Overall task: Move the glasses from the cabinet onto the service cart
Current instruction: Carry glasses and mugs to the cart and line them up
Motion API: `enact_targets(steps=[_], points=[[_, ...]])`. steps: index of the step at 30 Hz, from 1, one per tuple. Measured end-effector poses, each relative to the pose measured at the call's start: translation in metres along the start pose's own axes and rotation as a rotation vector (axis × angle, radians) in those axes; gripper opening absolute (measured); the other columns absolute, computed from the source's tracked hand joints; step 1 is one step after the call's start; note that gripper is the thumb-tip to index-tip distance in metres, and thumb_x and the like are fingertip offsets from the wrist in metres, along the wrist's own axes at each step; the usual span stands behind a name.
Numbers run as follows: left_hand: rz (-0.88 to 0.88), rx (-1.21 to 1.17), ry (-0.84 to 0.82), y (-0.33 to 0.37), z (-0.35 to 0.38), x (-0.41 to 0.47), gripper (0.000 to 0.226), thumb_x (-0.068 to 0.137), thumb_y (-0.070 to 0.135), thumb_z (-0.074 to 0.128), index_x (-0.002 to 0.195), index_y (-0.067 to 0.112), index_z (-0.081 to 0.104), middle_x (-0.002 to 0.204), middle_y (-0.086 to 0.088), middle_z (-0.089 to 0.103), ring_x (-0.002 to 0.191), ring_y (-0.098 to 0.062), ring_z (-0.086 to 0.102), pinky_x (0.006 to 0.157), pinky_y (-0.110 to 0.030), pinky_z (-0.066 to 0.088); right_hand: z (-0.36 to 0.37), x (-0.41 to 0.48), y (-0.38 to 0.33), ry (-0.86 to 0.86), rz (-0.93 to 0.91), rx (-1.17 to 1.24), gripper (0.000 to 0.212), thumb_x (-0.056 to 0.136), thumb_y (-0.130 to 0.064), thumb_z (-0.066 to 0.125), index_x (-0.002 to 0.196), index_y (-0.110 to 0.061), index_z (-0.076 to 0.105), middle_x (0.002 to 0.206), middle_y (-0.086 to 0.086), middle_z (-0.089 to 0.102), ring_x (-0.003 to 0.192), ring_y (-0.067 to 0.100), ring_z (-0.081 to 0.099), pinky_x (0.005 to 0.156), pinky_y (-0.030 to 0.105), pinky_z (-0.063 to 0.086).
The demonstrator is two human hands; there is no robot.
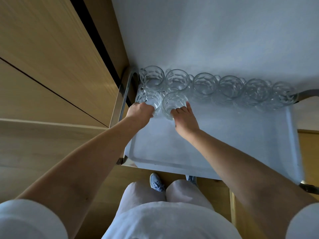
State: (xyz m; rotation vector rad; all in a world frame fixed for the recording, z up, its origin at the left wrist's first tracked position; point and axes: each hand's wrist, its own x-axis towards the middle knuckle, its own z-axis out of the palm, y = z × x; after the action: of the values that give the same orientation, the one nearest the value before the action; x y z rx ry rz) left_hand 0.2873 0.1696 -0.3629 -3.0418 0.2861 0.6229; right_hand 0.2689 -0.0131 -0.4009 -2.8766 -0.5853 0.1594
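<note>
Head view: glasses [205, 84] on cart tray [224, 135]

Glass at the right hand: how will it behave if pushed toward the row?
Likely rigid and chippable: clear faceted glass. Squat, so it probably slides on the smooth cart top rather than tipping. The row glasses sit close; expect clinking.

We have a wide bare stretch of the cart top [224, 144] in front of us and to the right, open from its near edge. Along the far edge a row of glasses [205, 83] stands rim to rim against the wall [207, 31], leaving no gap. At the left end, the left front glass [148, 99] in our left hand [139, 112] and the right front glass [173, 102] in our right hand [185, 118] crowd that corner. The side rail [120, 100] and the cabinet [51, 49] close off the left.
</note>
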Motion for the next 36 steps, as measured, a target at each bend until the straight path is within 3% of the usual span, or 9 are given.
enact_targets(steps=[2, 4, 8, 12, 18, 23, 27, 33, 36], points=[[0.010, 0.008, -0.013, 0.001, -0.001, -0.002, 0.024, 0.097, 0.032, 0.051, 0.116, 0.019, 0.060, 0.111, -0.012, 0.062, 0.111, -0.031, 0.055, 0.082, -0.035, 0.045, -0.004, -0.002, 0.005, -0.039, -0.002, -0.010, 0.030, 0.083, 0.000, 0.054, 0.113, 0.000, 0.059, 0.098, 0.017, 0.061, 0.107, 0.036, 0.053, 0.117, 0.047, 0.005], [0.017, 0.024, -0.020, 0.004, -0.002, -0.004, 0.025, 0.097, 0.030, 0.050, 0.117, 0.017, 0.059, 0.113, -0.012, 0.062, 0.109, -0.032, 0.057, 0.082, -0.036, 0.046, -0.008, -0.003, 0.011, -0.015, 0.018, 0.023, 0.028, 0.090, -0.013, 0.055, 0.117, -0.005, 0.058, 0.104, 0.015, 0.061, 0.113, 0.032, 0.052, 0.117, 0.048, 0.007], [0.027, 0.074, -0.044, 0.005, -0.008, -0.004, 0.027, 0.095, 0.009, 0.045, 0.116, 0.020, 0.060, 0.113, -0.009, 0.062, 0.106, -0.030, 0.060, 0.072, -0.032, 0.043, -0.013, 0.000, 0.015, -0.037, 0.058, 0.085, 0.022, 0.094, -0.020, 0.053, 0.110, -0.008, 0.064, 0.104, 0.013, 0.064, 0.111, 0.029, 0.054, 0.116, 0.038, 0.016], [0.027, 0.078, -0.054, 0.006, -0.011, -0.004, 0.026, 0.096, 0.012, 0.044, 0.116, 0.017, 0.060, 0.111, -0.010, 0.061, 0.105, -0.030, 0.060, 0.074, -0.034, 0.045, -0.010, 0.002, 0.009, -0.018, 0.125, 0.153, 0.022, 0.094, -0.018, 0.053, 0.109, -0.007, 0.064, 0.106, 0.014, 0.065, 0.111, 0.028, 0.054, 0.113, 0.032, 0.022], [0.049, 0.053, 0.065, 0.009, -0.007, -0.011, 0.037, 0.096, 0.038, 0.048, 0.125, 0.015, 0.052, 0.115, -0.009, 0.064, 0.114, -0.029, 0.054, 0.091, -0.033, 0.043, -0.014, -0.008, 0.010, -0.040, 0.074, 0.164, 0.040, 0.096, -0.023, 0.052, 0.134, -0.013, 0.050, 0.138, 0.005, 0.052, 0.141, 0.020, 0.030, 0.117, 0.039, 0.009], [0.070, -0.117, 0.218, 0.010, -0.024, -0.010, 0.049, 0.091, 0.040, 0.054, 0.136, 0.021, 0.046, 0.131, -0.005, 0.057, 0.124, -0.025, 0.048, 0.101, -0.035, 0.036, -0.026, -0.009, 0.014, 0.052, 0.014, 0.170, 0.051, 0.088, -0.028, 0.063, 0.133, -0.008, 0.050, 0.136, 0.014, 0.051, 0.133, 0.032, 0.041, 0.110, 0.052, 0.027], [0.055, -0.140, 0.227, 0.009, -0.035, -0.006, 0.056, 0.089, 0.044, 0.057, 0.139, 0.025, 0.043, 0.140, -0.001, 0.048, 0.131, -0.024, 0.040, 0.107, -0.038, 0.029, -0.031, -0.009, 0.013, 0.099, 0.105, 0.258, 0.059, 0.084, -0.036, 0.067, 0.134, -0.010, 0.049, 0.140, 0.013, 0.046, 0.132, 0.031, 0.040, 0.105, 0.050, 0.034], [0.079, -0.088, 0.197, 0.024, -0.033, -0.027, 0.053, 0.088, 0.041, 0.057, 0.137, 0.027, 0.043, 0.143, 0.002, 0.045, 0.135, -0.023, 0.035, 0.109, -0.039, 0.026, -0.024, -0.035, 0.024, -0.017, 0.133, 0.432, 0.075, 0.082, -0.041, 0.069, 0.144, -0.017, 0.035, 0.154, 0.011, 0.023, 0.144, 0.026, 0.019, 0.112, 0.047, 0.030], [0.078, -0.046, 0.190, 0.040, -0.047, -0.036, 0.055, 0.090, 0.042, 0.055, 0.140, 0.027, 0.040, 0.145, 0.001, 0.042, 0.136, -0.024, 0.034, 0.111, -0.039, 0.024, -0.037, -0.049, 0.032, 0.002, 0.181, 0.521, 0.077, 0.083, -0.044, 0.067, 0.147, -0.020, 0.030, 0.158, 0.006, 0.016, 0.146, 0.020, 0.015, 0.114, 0.045, 0.027]])
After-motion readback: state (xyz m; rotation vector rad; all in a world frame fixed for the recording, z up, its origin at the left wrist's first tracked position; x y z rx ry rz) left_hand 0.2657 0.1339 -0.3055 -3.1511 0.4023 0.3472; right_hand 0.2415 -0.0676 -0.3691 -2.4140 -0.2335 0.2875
